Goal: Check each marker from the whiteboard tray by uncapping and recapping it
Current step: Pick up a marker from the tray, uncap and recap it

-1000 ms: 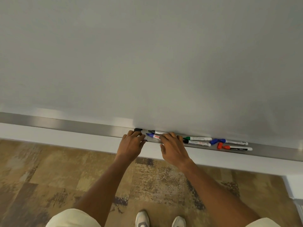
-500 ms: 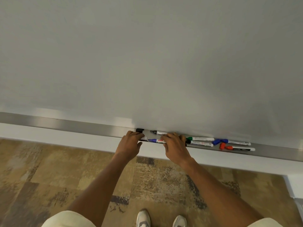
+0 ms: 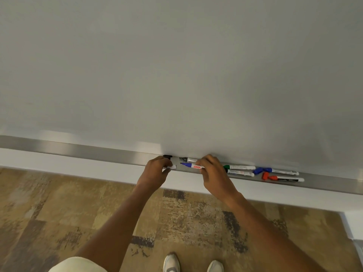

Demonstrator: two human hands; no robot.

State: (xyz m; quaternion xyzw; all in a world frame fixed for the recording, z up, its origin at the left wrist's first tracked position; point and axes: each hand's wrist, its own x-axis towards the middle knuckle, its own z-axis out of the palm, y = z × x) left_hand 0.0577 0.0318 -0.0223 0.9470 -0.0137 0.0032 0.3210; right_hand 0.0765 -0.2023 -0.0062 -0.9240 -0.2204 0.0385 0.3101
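Two hands work at the whiteboard tray, the long metal ledge under the blank whiteboard, and I read the change from a second ago plainly: the blue marker that lay capped under the right hand is now bared, its blue tip pointing toward 9 o'clock and clear of the left hand by a short gap. I judge that this marker is at the uncapped half of its check, with recapping left to do.

My right hand has its fingers curled together and clamped on the barrel of the blue marker, just above the tray. My left hand, at 9 o'clock from it, is pinched on a small white-ended piece, which I take to be the cap; most of it is hidden, so I cannot tell for sure.

Behind the blue tip lies a black marker with its tip also bare, and a loose black cap sits by the left knuckles. At 3 o'clock, well apart, rest a green marker, a second blue marker and a red marker.
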